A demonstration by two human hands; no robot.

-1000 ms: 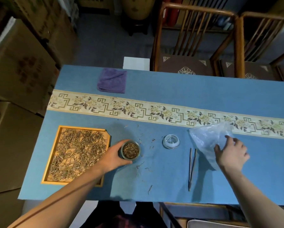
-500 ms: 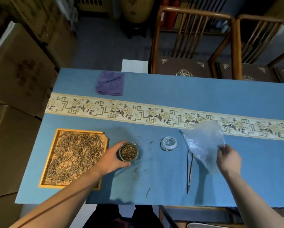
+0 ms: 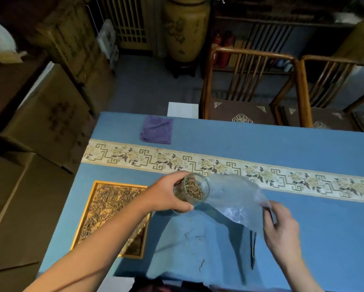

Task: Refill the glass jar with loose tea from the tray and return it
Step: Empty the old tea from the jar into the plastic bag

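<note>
A: Jar (image 3: 194, 189), handling? And where is it?

B: Glass, so rigid, smooth, breakable; small, probably light even full. Left hand (image 3: 166, 193) has it lifted off the surface (image 3: 303, 144), right of the tray (image 3: 86, 209), tipped with the mouth toward the plastic bag (image 3: 235, 199). Fingers (image 3: 184, 206) wrap the side wall, closed on it. Best hold is there, round the body, below the rim.

A: Looks?

B: Clear, short, round, no lid on. Packed with thin dry brown-green tea strands close to the mouth.

A: Right hand (image 3: 280, 226)?

B: Fingers pinched on the bag's near-right edge. Bag is thin, limp, cloudy, held off the surface.

A: Risk?

B: Loose tea likely spills at that tilt.
</note>
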